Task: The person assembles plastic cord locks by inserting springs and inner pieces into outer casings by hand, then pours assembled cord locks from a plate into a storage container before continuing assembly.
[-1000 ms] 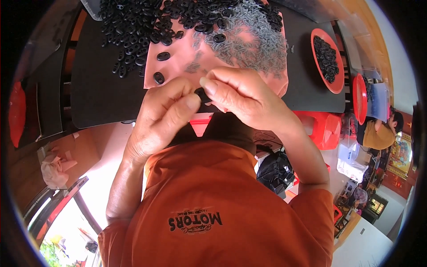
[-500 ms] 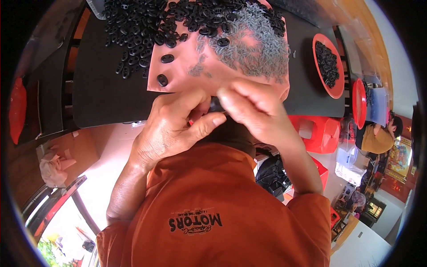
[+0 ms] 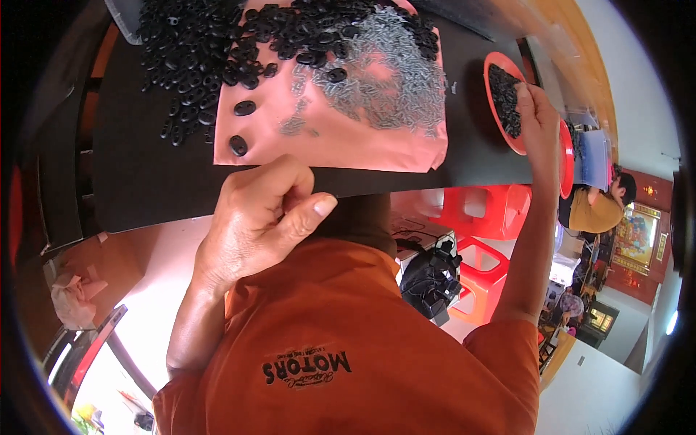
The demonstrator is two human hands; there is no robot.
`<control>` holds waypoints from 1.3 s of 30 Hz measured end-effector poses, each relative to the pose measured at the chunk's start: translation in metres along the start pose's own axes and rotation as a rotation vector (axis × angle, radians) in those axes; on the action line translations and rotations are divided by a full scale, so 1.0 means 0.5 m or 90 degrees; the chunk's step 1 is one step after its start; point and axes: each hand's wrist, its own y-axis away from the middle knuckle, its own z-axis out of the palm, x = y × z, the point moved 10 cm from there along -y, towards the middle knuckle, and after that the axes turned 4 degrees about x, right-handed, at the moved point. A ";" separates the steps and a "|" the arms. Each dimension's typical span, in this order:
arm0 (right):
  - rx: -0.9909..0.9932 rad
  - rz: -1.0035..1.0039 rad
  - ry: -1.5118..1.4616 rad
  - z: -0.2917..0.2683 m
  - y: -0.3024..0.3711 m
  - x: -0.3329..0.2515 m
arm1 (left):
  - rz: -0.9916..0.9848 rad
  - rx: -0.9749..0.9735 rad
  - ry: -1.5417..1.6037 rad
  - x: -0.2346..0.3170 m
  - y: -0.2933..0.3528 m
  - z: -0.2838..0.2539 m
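Observation:
My left hand [image 3: 262,210] is curled closed just off the table's near edge, its thumb lying along the bent fingers. Whatever it may hold is hidden inside the fist. Far to the right, my right hand [image 3: 535,116] reaches over a round red plate [image 3: 494,61] heaped with small black pieces [image 3: 505,94]. Its fingertips are drawn together at the pile, and anything between them is too small to make out. Two oval black parts with two holes, one nearer [image 3: 238,146] and one farther [image 3: 245,108], lie apart on a pink sheet [image 3: 348,152].
A large heap of black oval parts [image 3: 181,58] covers the far left, partly on the sheet. Small silvery pins or springs [image 3: 391,80] spread over the sheet's right half. Red stools [image 3: 500,210] stand beyond the dark table [image 3: 145,181]. Another person [image 3: 598,206] sits at the right.
My right hand has left my left hand and moved right to the red plate. The black part seen between my hands is out of sight. The view has shifted slightly.

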 end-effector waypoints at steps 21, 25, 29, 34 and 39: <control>-0.310 -0.530 -0.126 0.314 0.105 -0.590 | 0.130 0.022 -0.037 0.014 0.013 -0.003; -0.257 -0.538 -0.024 0.318 0.078 -0.574 | 0.142 0.018 -0.043 0.019 0.012 -0.006; -0.261 -0.568 -0.031 0.311 0.095 -0.591 | 0.151 0.031 -0.034 0.018 0.013 -0.008; -0.271 -0.617 0.092 0.313 0.119 -0.613 | 0.152 0.033 -0.037 0.017 0.014 -0.008; -0.222 -0.648 0.129 0.329 0.123 -0.611 | 0.108 0.038 0.001 0.004 0.013 -0.009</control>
